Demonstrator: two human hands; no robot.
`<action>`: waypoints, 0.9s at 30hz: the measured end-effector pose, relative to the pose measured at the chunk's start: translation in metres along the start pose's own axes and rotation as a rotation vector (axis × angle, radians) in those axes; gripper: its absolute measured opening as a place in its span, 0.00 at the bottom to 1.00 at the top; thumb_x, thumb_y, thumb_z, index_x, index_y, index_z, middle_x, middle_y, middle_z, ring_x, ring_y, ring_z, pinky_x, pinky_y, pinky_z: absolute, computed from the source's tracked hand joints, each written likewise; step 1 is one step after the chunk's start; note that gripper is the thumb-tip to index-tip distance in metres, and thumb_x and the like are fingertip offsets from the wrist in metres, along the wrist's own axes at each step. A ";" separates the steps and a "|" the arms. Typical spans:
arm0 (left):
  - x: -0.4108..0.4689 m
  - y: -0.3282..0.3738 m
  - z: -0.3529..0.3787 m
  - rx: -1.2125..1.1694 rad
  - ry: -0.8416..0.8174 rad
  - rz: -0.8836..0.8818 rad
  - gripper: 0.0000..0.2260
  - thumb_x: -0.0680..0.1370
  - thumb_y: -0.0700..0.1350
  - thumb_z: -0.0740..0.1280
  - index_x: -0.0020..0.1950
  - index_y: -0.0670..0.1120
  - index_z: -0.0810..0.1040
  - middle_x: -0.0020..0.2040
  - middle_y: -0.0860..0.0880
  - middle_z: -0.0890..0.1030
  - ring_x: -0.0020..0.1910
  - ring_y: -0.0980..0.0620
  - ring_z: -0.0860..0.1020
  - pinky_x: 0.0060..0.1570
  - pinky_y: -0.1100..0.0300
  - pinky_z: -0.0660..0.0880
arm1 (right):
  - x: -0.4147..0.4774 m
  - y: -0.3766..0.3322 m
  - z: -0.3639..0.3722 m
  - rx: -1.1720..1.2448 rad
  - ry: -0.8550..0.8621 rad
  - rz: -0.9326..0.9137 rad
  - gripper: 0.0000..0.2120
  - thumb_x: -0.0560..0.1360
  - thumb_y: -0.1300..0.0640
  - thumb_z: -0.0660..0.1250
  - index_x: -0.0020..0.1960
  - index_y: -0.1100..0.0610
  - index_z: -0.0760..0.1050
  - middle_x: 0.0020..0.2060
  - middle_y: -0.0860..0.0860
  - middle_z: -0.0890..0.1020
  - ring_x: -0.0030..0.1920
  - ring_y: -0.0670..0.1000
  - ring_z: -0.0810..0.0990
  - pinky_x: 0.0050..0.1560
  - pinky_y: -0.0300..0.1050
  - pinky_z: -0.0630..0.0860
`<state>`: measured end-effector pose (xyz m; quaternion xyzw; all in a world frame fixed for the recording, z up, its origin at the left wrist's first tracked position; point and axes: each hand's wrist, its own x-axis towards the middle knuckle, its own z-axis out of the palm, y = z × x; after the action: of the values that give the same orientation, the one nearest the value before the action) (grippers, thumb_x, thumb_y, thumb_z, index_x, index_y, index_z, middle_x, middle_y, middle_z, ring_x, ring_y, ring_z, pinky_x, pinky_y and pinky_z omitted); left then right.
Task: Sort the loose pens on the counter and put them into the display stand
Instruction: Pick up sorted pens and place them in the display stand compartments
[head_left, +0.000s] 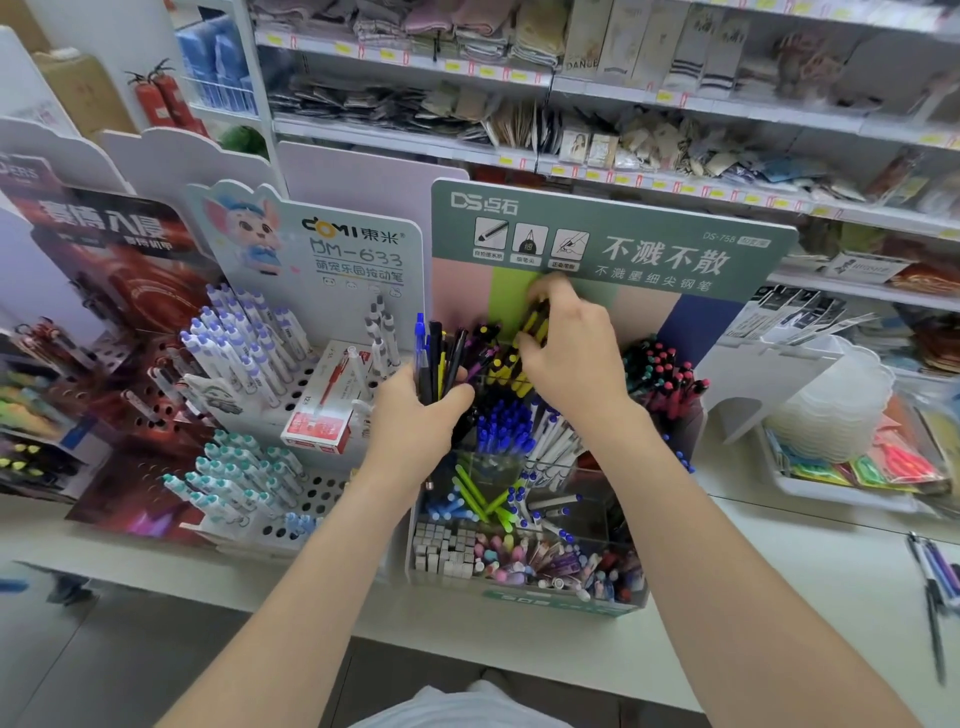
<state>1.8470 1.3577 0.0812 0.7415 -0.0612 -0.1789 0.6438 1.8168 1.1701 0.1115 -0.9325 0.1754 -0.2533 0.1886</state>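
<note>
My left hand (415, 415) grips a bundle of loose pens (436, 358), blue, black and yellow, upright in front of the green-backed display stand (613, 244). My right hand (571, 348) is raised over the stand's back compartments and pinches a yellow-and-black pen (537, 325), tip down among other yellow pens (506, 366). The stand's clear compartments hold blue pens (506, 423), white pens (558, 441), green pens (480, 496) and dark red-capped pens (665, 376). A few loose pens (935, 587) lie on the white counter at the far right.
A white peg display (311, 374) with purple- and teal-tipped pens and a red box (324, 421) stands left of the stand. A red display (104, 291) is further left. A tray of coloured items (857, 467) sits to the right. Store shelves (623, 104) rise behind.
</note>
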 end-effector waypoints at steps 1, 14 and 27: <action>0.000 -0.001 0.000 -0.022 -0.011 -0.014 0.03 0.80 0.43 0.74 0.52 0.48 0.81 0.32 0.50 0.76 0.30 0.51 0.73 0.35 0.53 0.71 | -0.001 0.001 0.001 0.002 -0.002 -0.013 0.15 0.75 0.58 0.74 0.58 0.53 0.73 0.43 0.54 0.82 0.46 0.61 0.81 0.44 0.54 0.78; -0.012 0.004 -0.001 -0.446 -0.225 -0.187 0.08 0.84 0.39 0.68 0.64 0.41 0.78 0.49 0.43 0.86 0.32 0.52 0.74 0.36 0.54 0.74 | -0.027 0.002 0.005 -0.338 0.012 -0.269 0.15 0.80 0.61 0.64 0.66 0.53 0.73 0.50 0.49 0.85 0.58 0.59 0.74 0.54 0.56 0.61; -0.019 -0.005 -0.006 -0.583 -0.277 -0.226 0.13 0.87 0.38 0.63 0.71 0.42 0.76 0.56 0.42 0.87 0.46 0.46 0.85 0.47 0.50 0.82 | -0.019 0.005 -0.007 -0.313 -0.167 -0.277 0.15 0.85 0.48 0.59 0.65 0.53 0.77 0.53 0.52 0.86 0.59 0.61 0.76 0.55 0.58 0.73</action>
<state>1.8301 1.3701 0.0803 0.4968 -0.0114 -0.3580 0.7905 1.7961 1.1724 0.1072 -0.9833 0.0665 -0.1685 0.0190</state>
